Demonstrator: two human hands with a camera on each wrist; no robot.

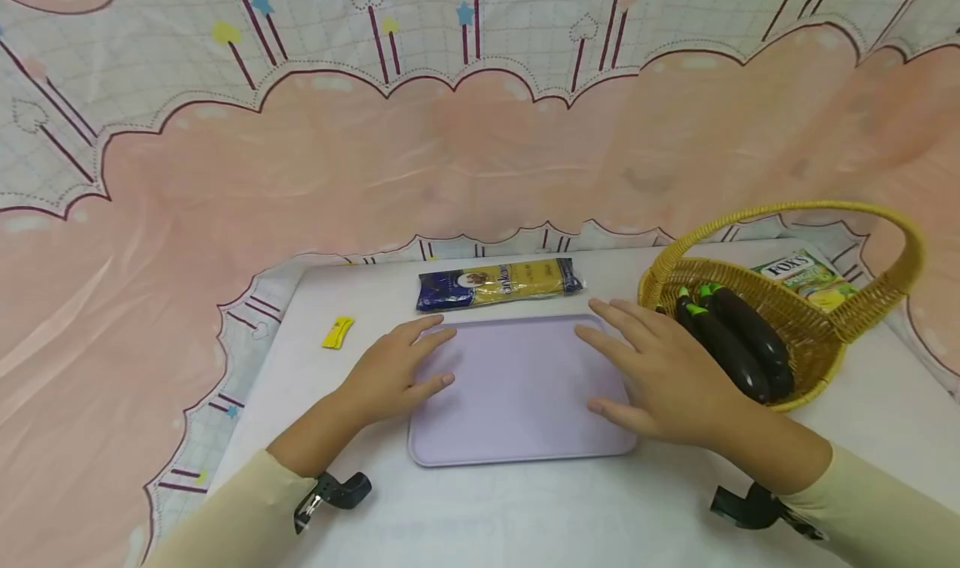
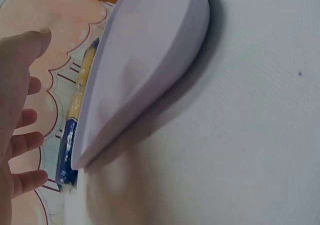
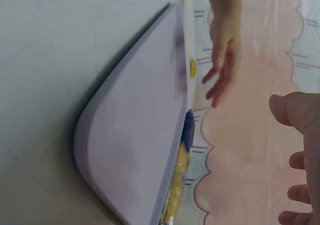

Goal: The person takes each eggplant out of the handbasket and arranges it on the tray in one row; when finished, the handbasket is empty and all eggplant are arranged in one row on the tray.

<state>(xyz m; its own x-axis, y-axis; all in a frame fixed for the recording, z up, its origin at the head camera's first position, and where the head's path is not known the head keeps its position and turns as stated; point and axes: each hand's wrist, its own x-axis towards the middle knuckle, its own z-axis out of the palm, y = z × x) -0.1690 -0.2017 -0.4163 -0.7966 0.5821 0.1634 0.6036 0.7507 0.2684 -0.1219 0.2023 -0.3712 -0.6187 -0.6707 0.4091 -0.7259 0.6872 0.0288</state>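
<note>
A pale purple tray lies flat on the white table, its surface bare. My left hand hovers over the tray's left edge with its fingers spread and nothing in them. Over the right edge hovers my right hand, likewise spread and holding nothing. In both wrist views the hands appear above the tray, apart from it. Behind the tray lies a blue and yellow pasta packet. A small yellow wrapped packet is to the left, beyond my left hand.
At the right stands a yellow wicker basket with a tall arched handle. Several dark eggplants are inside it. A green Fox's packet shows behind the basket's handle. A patterned pink cloth hangs behind the table.
</note>
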